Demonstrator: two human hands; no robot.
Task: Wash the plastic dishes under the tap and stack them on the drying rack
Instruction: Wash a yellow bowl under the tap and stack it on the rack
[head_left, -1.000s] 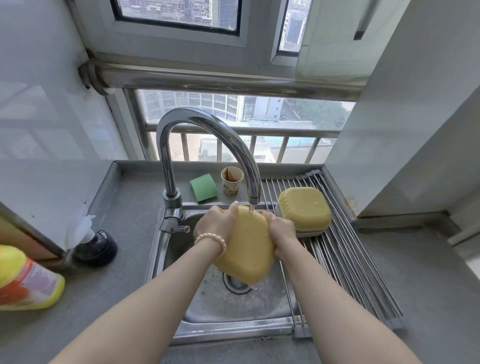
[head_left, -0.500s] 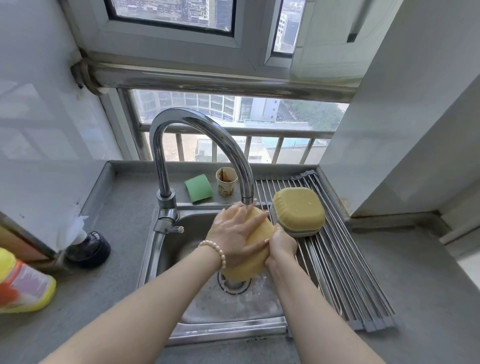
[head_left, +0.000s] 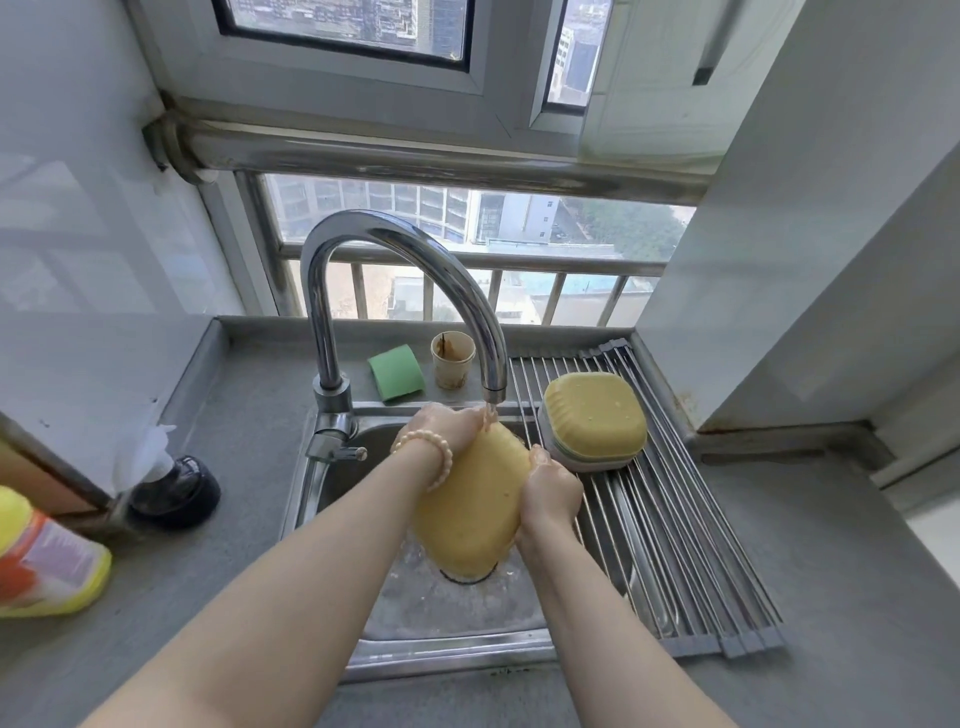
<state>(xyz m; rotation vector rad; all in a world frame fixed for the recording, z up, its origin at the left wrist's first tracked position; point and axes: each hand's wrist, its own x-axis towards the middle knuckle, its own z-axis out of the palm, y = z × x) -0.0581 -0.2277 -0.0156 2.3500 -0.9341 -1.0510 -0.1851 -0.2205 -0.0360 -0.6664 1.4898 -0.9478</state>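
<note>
A yellow plastic dish (head_left: 470, 506) is held upright over the sink (head_left: 457, 608), its underside facing me. Water from the curved tap (head_left: 415, 249) falls on its top edge. My left hand (head_left: 447, 423) grips the dish's upper left edge; my right hand (head_left: 550, 488) grips its right edge. A stack of upturned dishes, yellow on top (head_left: 595, 415), sits on the metal drying rack (head_left: 685, 545) right of the sink.
A green sponge (head_left: 397, 373) and a stained paper cup (head_left: 453, 359) stand behind the sink. A black soap dispenser (head_left: 174, 491) and a yellow bottle (head_left: 47, 561) are on the grey counter at left. A wall corner juts in at right.
My left hand has slid from the dish's face back up to its top left edge, and the dish's underside shows fully again under the water.
</note>
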